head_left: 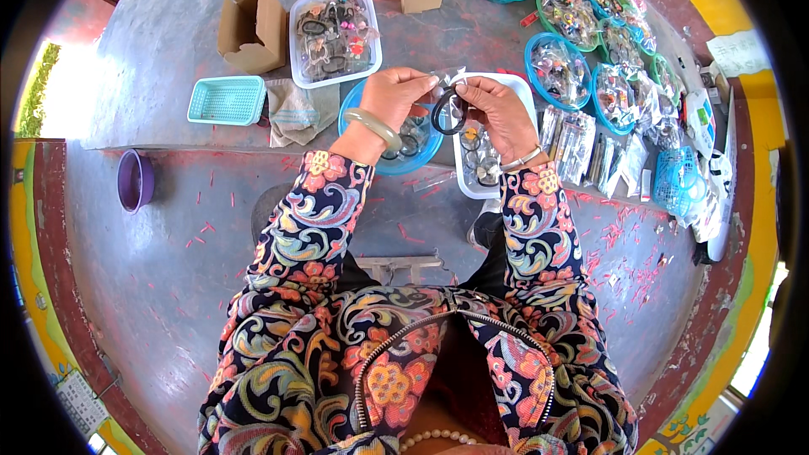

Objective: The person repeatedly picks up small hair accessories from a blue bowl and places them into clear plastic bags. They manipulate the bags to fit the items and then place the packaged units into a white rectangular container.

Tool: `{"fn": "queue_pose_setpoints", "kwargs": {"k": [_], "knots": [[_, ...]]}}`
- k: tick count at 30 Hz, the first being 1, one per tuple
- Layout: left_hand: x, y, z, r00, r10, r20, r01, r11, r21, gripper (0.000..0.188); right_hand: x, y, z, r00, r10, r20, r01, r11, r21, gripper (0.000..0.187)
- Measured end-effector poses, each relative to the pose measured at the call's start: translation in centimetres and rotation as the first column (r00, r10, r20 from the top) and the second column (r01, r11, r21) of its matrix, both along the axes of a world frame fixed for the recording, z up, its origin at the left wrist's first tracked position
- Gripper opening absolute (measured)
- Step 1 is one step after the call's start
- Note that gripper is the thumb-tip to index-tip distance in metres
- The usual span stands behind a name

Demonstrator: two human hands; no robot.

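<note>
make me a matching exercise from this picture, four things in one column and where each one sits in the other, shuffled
Things:
1. small turquoise plastic mesh basket
2. purple round plastic bowl
3. open brown cardboard box
4. black ring-shaped hair band

Places:
A. on the lower floor level at the far left, below the raised ledge
B. between the fingers of the left hand and right hand
C. on the raised ledge, left of a folded cloth
D. on the raised ledge, left of the clear rectangular tub of hair bands

Pairs: 1-C, 2-A, 3-D, 4-B
</note>
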State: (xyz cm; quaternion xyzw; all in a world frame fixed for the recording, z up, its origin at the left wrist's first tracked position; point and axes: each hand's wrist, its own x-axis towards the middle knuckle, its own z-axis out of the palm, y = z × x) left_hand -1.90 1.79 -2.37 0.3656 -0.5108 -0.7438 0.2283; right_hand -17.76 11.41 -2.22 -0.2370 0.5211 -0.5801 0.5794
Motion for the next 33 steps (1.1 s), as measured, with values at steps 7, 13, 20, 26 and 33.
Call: {"fn": "queue_pose_setpoints", "kwargs": {"k": [7, 13, 20, 26, 33], "knots": [[-0.5, 0.9, 0.8, 0.999, -0.028, -0.025, 0.033, 0.976, 0.217, 0.017, 0.0, 0.0, -0.8, 0.99, -0.14, -0.02, 0.139, 0.99, -0.031, 0.014], [-0.1, 0.4, -0.4, 0.996, -0.004, -0.094, 0.028, 0.967, 0.253, 0.015, 0.1, -0.2, -0.8, 0.992, -0.125, -0.027, 0.124, 0.992, -0.021, 0.015], [0.2, 0.7, 0.3, 0.994, -0.053, -0.094, 0.071, 0.976, 0.207, 0.021, -1.5, 0.6, -0.2, 0.973, -0.085, -0.215, 0.079, 0.996, -0.035, 0.013], [0.4, -0.1, 0.5, 0.995, -0.069, -0.066, 0.08, 0.983, 0.168, 0.027, -8.1, 2.9, -2.4, 0.769, -0.083, -0.634, 0.161, 0.985, 0.065, 0.014], [0.8, 0.2, 0.8, 0.993, -0.102, -0.063, 0.11, 0.984, 0.141, 0.026, -13.8, 6.4, -9.6, 0.62, 0.177, -0.764, 0.172, 0.92, 0.353, 0.013]]}}
